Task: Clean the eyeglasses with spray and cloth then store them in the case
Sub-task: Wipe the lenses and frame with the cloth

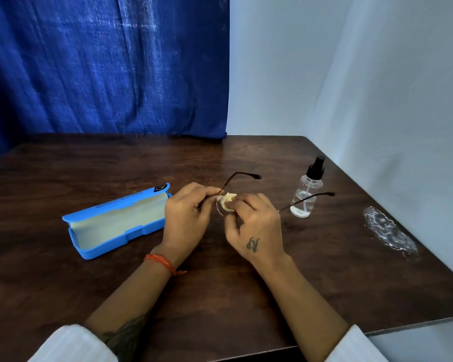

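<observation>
The eyeglasses [221,205] are up off the surface [63,283], held between two hands near the middle of the scene. The left hand [187,215] pinches the frame close to where one thin arm joins it, so the glasses do not wobble or spin. That arm sticks up and away to the far side, and the other arm pokes out to the right, in front of the spray bottle [307,190]. The right hand [254,220] pinches a small pale cloth [228,201] against one lens, with the cloth bunched up so the fingers do not touch the glass and leave marks. I think this is the wiping step. The spray bottle stands upright just to the right of the hands, close enough to grab again if the lens needs more wet. The blue case [115,220] lies open just to the left of the left hand, with its lid tipped back and its pale inside showing. It looks ready, so the glasses can go straight in once they are clean. The arms of the glasses are spread open, so they need folding first. Far to the right on the surface there is a whitish smear [389,232], well apart from everything else. White sleeves [71,346] show at the near edge.
</observation>
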